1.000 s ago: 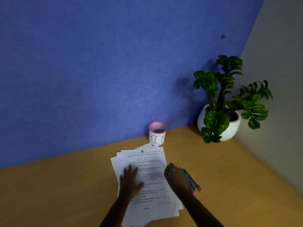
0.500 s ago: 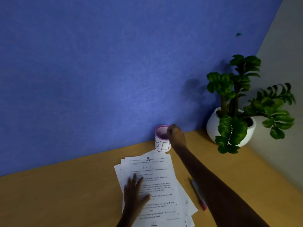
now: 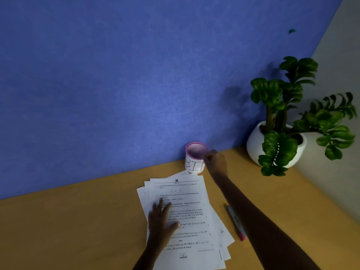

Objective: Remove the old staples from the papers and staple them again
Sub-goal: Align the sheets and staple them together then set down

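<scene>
A loose stack of printed papers [image 3: 190, 207] lies fanned out on the wooden desk [image 3: 78, 227]. My left hand [image 3: 160, 219] rests flat on the top sheet, fingers spread. My right hand [image 3: 216, 162] reaches to the far edge of the desk, its fingers bunched at the right rim of a small pink-rimmed paper cup [image 3: 193, 164] marked "BIN". Nothing shows between those fingers. A slim stapler [image 3: 236, 224] with a pink end lies on the desk just right of the papers, beside my right forearm.
A blue wall [image 3: 136, 84] stands directly behind the cup. At the back right corner a leafy plant in a white pot [image 3: 255, 143] sits against a grey wall. Bare desk extends to the left of the papers.
My right hand left the stapler beside the papers and reached forward to the cup, then dropped slightly to its right rim. The left hand stayed on the papers.
</scene>
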Demonstrator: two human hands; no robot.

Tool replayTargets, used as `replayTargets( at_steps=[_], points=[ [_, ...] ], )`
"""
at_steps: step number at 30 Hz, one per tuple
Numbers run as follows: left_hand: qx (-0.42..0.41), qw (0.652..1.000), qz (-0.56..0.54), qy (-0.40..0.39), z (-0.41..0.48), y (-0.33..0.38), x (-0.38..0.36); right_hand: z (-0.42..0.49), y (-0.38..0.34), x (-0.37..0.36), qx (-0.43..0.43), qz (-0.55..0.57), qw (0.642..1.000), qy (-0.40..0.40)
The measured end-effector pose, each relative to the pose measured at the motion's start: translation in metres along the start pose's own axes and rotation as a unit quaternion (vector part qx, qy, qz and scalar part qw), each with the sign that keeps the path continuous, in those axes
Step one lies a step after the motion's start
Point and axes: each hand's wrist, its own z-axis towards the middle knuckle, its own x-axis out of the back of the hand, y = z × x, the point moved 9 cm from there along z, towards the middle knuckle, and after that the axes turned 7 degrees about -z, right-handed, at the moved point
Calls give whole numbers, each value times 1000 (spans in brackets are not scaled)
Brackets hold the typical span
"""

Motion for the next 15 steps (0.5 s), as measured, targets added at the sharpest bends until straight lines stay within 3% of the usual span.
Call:
replayTargets(
  at_steps=[4, 7, 11, 15],
  points=[
    [-17, 998, -63, 3, -4, 7, 7, -49, 39, -30, -33, -12, 995, -98],
    [-7, 995, -91, 51, -14, 4, 17, -89, 58, -47, -48, -37, 984, -167],
    [63, 985, 20, 159, -34, -1, 37, -131, 67, -51, -51, -78, 975, -201],
    [155, 977, 78, 124, -53, -7, 32, -155, 69, -51, -54, -105, 969, -218]
  ],
)
